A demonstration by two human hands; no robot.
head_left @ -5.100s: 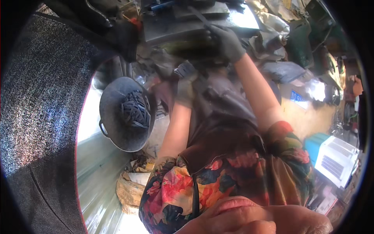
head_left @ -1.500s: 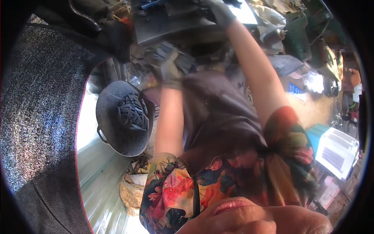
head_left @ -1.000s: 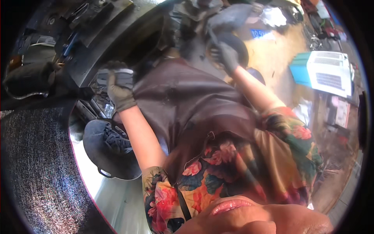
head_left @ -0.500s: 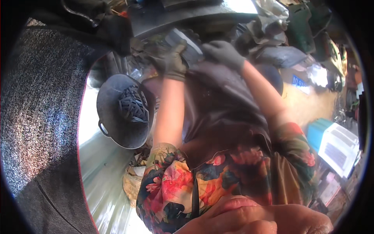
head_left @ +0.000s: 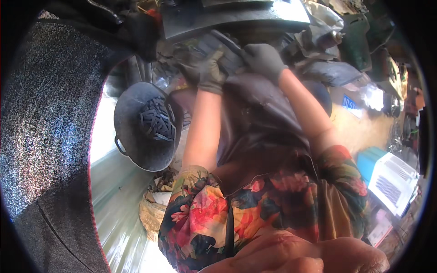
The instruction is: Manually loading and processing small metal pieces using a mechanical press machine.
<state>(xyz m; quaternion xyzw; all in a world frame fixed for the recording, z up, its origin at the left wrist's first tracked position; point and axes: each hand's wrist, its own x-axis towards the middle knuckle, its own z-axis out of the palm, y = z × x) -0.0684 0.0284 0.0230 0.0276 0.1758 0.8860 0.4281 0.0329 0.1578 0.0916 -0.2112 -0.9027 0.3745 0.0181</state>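
Observation:
A dark grey flat block-like piece (head_left: 232, 60) lies between my two gloved hands, its outline blurred, in front of a large metal machine part (head_left: 236, 22). My left hand (head_left: 211, 73), in a worn grey-green glove, is closed on the piece's left side with the thumb on top. On its right side, the curled fingers of my right hand (head_left: 265, 61), in a dark grey glove, press against the piece; their tips are hidden. A dark brown apron (head_left: 259, 109) covers my lap below the hands.
To the left stands a black bucket (head_left: 132, 141) with several dark strips (head_left: 157, 120) inside. A black textured sheet (head_left: 50, 136) fills the far left. A white and teal box-shaped thing (head_left: 393, 177) is at the right. Bags and sheeting (head_left: 330, 70) lie beyond my right hand.
The grey piece has tilted, so its pale edge no longer shows as before. Both hands sit slightly lower relative to the machine part, and the whole view has shifted a little.

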